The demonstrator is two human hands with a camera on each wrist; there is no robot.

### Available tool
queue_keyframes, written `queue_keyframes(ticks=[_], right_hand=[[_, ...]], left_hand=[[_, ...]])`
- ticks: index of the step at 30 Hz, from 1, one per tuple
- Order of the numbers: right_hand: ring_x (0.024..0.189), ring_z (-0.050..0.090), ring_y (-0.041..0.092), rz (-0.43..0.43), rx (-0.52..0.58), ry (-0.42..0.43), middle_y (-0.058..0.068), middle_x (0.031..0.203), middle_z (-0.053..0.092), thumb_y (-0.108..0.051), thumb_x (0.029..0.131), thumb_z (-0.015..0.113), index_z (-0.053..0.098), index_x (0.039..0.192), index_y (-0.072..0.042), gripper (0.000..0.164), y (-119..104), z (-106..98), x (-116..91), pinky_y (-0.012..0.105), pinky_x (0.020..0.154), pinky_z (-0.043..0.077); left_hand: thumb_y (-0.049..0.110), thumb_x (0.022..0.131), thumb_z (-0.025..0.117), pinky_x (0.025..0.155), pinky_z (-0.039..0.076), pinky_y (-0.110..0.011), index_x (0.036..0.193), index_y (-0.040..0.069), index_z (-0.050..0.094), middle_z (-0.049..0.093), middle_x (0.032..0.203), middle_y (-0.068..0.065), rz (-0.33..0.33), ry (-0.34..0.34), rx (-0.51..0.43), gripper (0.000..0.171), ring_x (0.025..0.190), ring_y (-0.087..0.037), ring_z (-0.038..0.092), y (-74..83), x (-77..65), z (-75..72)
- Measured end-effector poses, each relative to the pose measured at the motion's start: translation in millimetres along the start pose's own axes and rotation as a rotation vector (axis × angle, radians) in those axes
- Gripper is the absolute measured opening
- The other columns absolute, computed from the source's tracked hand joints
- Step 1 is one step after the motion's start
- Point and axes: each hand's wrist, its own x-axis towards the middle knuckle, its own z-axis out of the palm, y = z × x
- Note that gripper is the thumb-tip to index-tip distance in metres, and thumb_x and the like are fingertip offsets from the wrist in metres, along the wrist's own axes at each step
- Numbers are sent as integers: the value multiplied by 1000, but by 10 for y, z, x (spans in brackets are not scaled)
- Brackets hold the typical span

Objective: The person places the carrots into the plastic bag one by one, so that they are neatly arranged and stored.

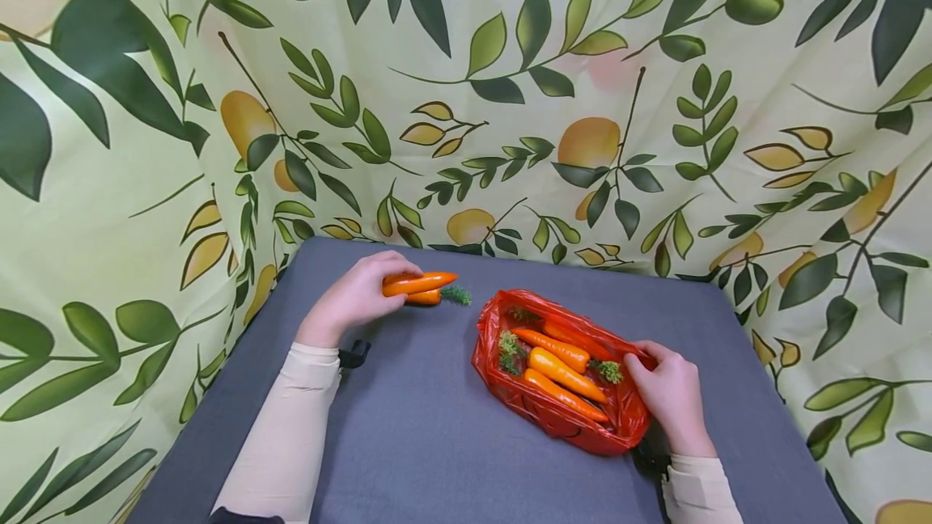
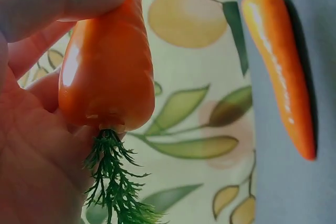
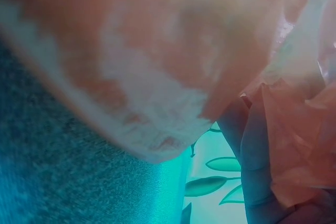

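Note:
My left hand [image 1: 364,295] grips an orange carrot [image 2: 107,72] with a leafy green top, its pointed end toward the right in the head view. A second carrot [image 2: 281,72] lies on the grey table just beyond and below it. In the head view, the red plastic bag [image 1: 561,427] stands open at the right, its mouth spread wide. Several carrots [image 1: 564,374] with green tops lie inside. My right hand [image 1: 668,395] pinches the bag's right rim between thumb and fingers. The right wrist view shows the bag's crumpled plastic [image 3: 310,140] in those fingers.
The grey cloth-covered table [image 1: 422,443] extends under both hands. A leaf-and-fruit patterned curtain [image 1: 466,128] hangs along the back and sides, meeting the table's far edge. Dark straps sit at both wrists.

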Motion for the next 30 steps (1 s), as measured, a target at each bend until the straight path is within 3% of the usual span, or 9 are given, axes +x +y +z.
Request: queue_keyframes(ticks=[8,16,24,30], right_hand=[[72,65,24,-14,-9,16,22,108,81,-24,105,68,81,120,-3,29,7,0,15,24,56,57],[70,63,23,-17,-7,19,21,106,81,-24,105,69,81,119,-4,28,31,12,8,25,55,56],[73,64,22,-39,-10,35,18,102,81,-24,105,70,82,115,-5,25,29,14,8,25,57,55],[72,64,22,-39,-3,38,17,100,81,-24,105,69,82,114,-6,24,14,7,11,25,57,55]], left_hand=[[8,95,80,99,58,-44,126,24,83,75,123,5,90,-12,12,35,111,-18,67,256,169,74],[6,95,79,97,60,-37,128,19,82,73,123,3,189,-73,13,36,107,-16,67,484,353,311],[5,94,77,106,57,-36,130,18,81,72,125,3,304,-120,35,39,117,-16,66,729,547,511],[6,95,77,109,55,-37,132,19,79,71,129,1,354,-175,61,39,121,-18,65,927,671,673]])
